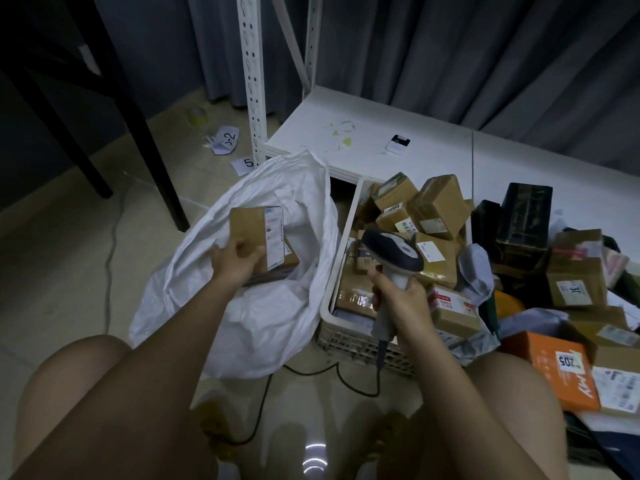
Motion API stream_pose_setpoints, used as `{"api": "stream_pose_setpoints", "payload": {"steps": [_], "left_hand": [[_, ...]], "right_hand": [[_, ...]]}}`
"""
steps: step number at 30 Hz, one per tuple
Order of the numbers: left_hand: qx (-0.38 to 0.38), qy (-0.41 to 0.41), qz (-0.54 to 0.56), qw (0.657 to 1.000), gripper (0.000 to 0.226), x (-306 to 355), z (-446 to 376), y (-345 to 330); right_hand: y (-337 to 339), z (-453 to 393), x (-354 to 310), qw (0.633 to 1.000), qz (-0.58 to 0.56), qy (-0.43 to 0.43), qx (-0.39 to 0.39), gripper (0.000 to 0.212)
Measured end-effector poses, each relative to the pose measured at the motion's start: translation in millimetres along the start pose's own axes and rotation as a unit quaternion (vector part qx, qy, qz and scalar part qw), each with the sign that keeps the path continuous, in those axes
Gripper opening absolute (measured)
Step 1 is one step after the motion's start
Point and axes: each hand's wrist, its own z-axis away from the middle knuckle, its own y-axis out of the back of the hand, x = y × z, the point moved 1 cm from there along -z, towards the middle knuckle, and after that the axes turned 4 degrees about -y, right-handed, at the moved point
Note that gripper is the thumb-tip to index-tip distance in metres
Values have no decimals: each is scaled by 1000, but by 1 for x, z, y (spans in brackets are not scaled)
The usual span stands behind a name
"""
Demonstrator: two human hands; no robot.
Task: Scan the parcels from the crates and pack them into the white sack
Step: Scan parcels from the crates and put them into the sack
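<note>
brown labelled parcel [256, 233], crumpled open white sack [263, 313]

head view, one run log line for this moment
left hand: holds parcel over white sack | right hand: grips scanner | crate: full

Two bare forearms, no sleeves, no watch or rings seen. Left hand [235, 259] and right hand [398, 299] ungloved. Bare thighs and knees at bottom edge; clothing out of view.
</note>
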Motion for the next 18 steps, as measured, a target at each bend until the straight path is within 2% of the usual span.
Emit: {"api": "stream_pose_setpoints", "payload": {"steps": [2, 3, 6, 10, 14, 18], "left_hand": [[-49, -8, -79, 996, 68, 8, -2, -13], [-45, -20, -87, 995, 61, 12, -2, -19], [-40, -106, -87, 990, 45, 23, 1, -42], [-106, -156, -60, 980, 27, 34, 8, -86], [-135, -272, -93, 948, 42, 57, 21, -140], [-183, -331, -163, 911, 68, 83, 19, -191]], "right_hand": [[11, -9, 2, 1000, 6, -6, 4, 13], [17, -13, 3, 1000, 14, -8, 9, 14], [38, -25, 4, 999, 15, -4, 45, 14], [69, -43, 0, 993, -1, -3, 120, 16], [96, -64, -4, 990, 2, -6, 138, 10], [110, -81, -8, 994, 7, -16, 106, 11]]}}
